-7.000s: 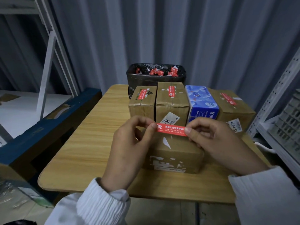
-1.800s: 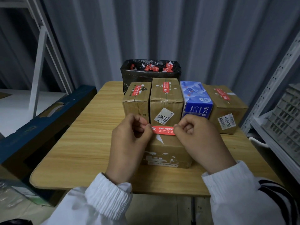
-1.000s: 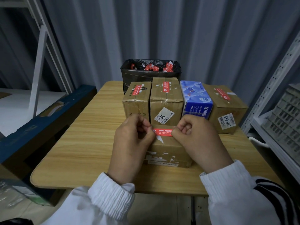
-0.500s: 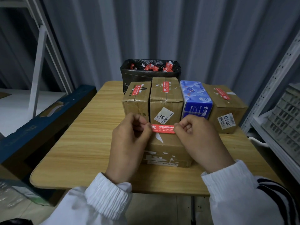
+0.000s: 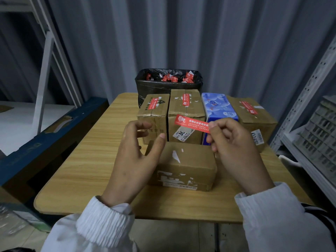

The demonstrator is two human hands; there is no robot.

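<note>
The single head-worn camera looks forward and down, close above the wooden table, toward the corrugated wall behind the table.

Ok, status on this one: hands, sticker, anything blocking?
Right hand pinches red sticker by one end, in the air. Left hand loose, holds nothing. Near box top unobstructed.

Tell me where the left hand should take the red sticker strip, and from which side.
Pinch the free left end of the red sticker, by the white logo, bringing the left hand in from the left, probably thumb and forefinger on its flat faces. The right hand pinches only the right end, so the strip juts leftward in the air, clear of the near cardboard box.
</note>
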